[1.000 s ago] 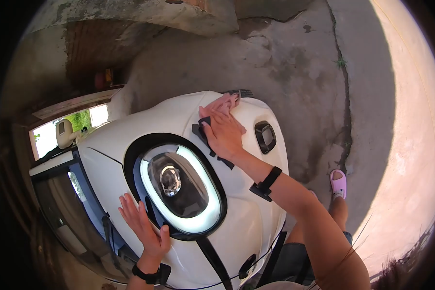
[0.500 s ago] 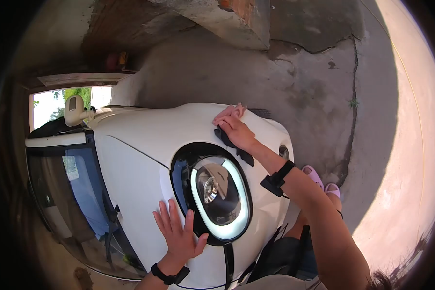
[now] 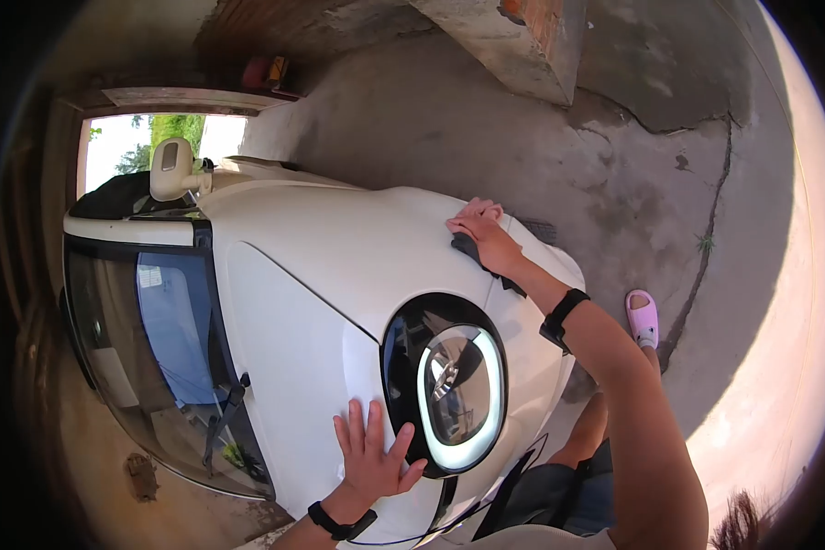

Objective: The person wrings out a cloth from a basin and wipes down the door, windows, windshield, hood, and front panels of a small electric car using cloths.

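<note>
A white car (image 3: 312,220) stands in front of me, its round headlight (image 3: 461,394) glowing inside a black surround. My left hand (image 3: 374,461) lies flat on the hood beside that surround, fingers spread and holding nothing. Farther out, over the fender by the front wheel, my right hand (image 3: 493,240) presses a cloth (image 3: 478,211) against the bodywork. The cloth shows pink beyond the fingers, and dark material hangs under the palm and wrist. Part of the cloth is hidden by the hand.
A side mirror (image 3: 172,170) sticks out near the windshield (image 3: 170,348). Beyond the car is a concrete pillar (image 3: 532,55). The concrete floor has a long crack (image 3: 715,211). My foot in a pink slipper (image 3: 643,316) stands right of the car's front.
The view has shifted, so the car and both hands sit farther right. My right hand with the cloth has slid along the fender. One slipper shows instead of two. My left hand stays flat.
</note>
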Available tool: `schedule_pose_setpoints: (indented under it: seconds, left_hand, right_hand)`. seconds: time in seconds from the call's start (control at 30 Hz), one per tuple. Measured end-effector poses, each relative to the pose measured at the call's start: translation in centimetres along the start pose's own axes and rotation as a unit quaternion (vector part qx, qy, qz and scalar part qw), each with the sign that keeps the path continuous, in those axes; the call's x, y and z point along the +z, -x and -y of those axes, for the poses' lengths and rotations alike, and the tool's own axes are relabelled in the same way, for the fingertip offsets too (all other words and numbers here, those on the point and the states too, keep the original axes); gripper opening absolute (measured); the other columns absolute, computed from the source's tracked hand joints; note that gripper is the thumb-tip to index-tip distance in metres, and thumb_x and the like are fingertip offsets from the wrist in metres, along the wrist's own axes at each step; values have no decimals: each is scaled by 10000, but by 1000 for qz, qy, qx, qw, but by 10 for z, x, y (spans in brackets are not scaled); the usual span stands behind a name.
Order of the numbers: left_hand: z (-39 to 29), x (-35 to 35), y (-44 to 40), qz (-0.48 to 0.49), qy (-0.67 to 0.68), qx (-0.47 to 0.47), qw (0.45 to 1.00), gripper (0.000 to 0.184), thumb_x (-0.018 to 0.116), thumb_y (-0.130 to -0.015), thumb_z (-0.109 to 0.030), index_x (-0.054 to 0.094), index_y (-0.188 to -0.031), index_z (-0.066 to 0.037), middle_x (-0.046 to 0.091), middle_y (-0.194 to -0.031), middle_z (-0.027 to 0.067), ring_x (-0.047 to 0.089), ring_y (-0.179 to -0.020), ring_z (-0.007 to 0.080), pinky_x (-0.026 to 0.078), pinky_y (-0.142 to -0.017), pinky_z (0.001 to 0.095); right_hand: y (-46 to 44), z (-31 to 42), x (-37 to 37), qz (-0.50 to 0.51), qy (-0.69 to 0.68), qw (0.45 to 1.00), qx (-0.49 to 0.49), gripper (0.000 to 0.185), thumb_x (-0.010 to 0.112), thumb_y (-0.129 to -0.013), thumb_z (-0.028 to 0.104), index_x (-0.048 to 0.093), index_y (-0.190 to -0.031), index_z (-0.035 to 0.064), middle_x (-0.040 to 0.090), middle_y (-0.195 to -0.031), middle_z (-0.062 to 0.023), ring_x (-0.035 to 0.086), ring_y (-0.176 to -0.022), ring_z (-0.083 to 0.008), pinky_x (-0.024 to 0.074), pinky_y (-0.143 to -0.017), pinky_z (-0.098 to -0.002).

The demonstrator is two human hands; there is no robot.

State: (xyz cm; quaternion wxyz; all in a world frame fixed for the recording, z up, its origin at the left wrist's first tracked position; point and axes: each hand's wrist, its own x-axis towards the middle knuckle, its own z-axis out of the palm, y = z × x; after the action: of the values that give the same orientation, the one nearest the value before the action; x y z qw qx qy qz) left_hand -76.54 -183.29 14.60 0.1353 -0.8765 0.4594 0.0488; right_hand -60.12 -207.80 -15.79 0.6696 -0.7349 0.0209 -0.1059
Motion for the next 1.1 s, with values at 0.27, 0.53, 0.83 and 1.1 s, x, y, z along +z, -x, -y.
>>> schedule_pose_setpoints:
  seconds: [0.27, 0.53, 0.83, 1.1]
  left_hand:
    - [-2, 2, 1, -12, -1, -2, 1000, 599, 336, -981, -548, 413, -1485, -233, 369, -1485, 283, 323, -1358, 534, 162, -1117, 645]
    - [-1, 3, 15, 15, -40, 20, 999, 670, 270, -990, -577, 351, -1514, -168, 291, -1482, 365, 234, -1368, 604, 140, -1087, 714]
    - [1, -3, 23, 49, -50, 26, 997, 652, 287, -984, -554, 303, -1534, -204, 205, -1513, 382, 165, -1365, 644, 134, -1049, 762]
    - [6, -7, 28, 38, -36, 11, 999, 616, 214, -1001, -542, 292, -1536, -245, 127, -1555, 343, 105, -1393, 619, 128, -1050, 764]
  right_hand:
    - [-31, 194, 0, 191, -50, 937, -288, 432, 502, -1004, 317, 506, -1376, 97, 465, -1452, -123, 370, -1396, -284, 270, -1156, -408]
    - [-29, -30, -3, 103, -14, 992, -77, 374, 562, -960, 155, 514, -1324, 85, 541, -1340, -140, 478, -1278, -309, 364, -1079, -404]
    - [55, 28, -27, 43, 53, 998, -6, 407, 521, -994, 257, 501, -1390, 166, 493, -1428, -73, 414, -1357, -272, 282, -1157, -452]
    - [47, -103, -26, -98, -13, 993, 69, 308, 544, -986, 253, 568, -1250, 97, 627, -1165, -143, 565, -1106, -345, 446, -945, -404]
